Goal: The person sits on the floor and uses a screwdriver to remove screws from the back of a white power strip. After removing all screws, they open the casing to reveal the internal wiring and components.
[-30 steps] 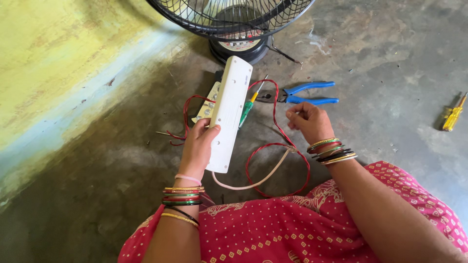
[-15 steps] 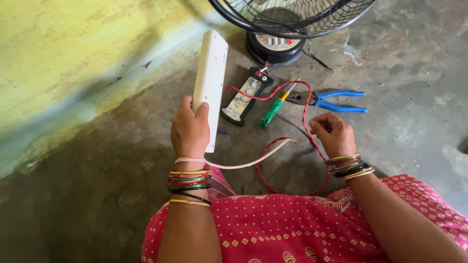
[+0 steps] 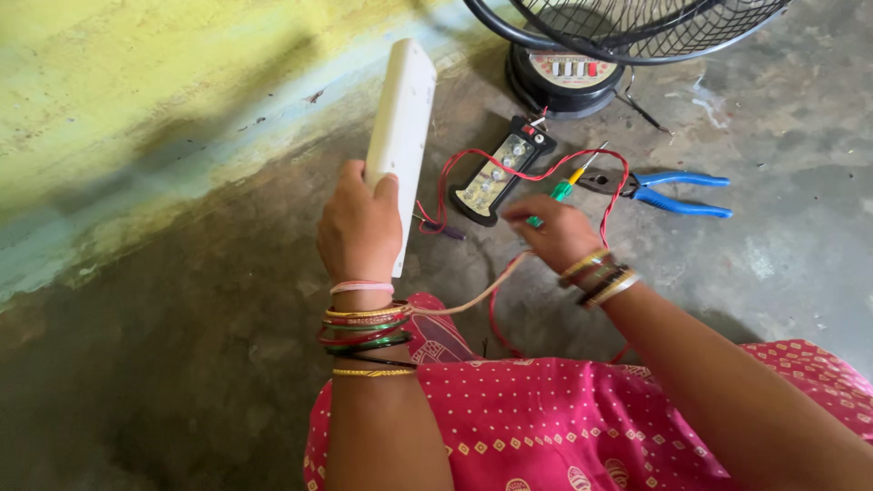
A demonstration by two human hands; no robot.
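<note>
Light: soft, even daylight, fairly bright | Shadows: dim band across the wall; faint shade under the fan and right arm | Glare: none | Focus: mostly sharp, slight motion blur on the right hand | Edges: mild wide-angle stretch

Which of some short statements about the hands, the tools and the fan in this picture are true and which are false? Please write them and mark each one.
1. The left hand holds a long white casing raised off the floor. True.
2. The right hand has its grip on the blue-handled pliers. False: the pliers lie on the floor, apart from it; the hand is at the green-handled screwdriver.
3. Red wires loop around the black module on the floor. True.
4. The fan lies tipped over on its side. False: its base stands on the floor.
5. Both wrists are bare. False: both wear bangles.
</note>
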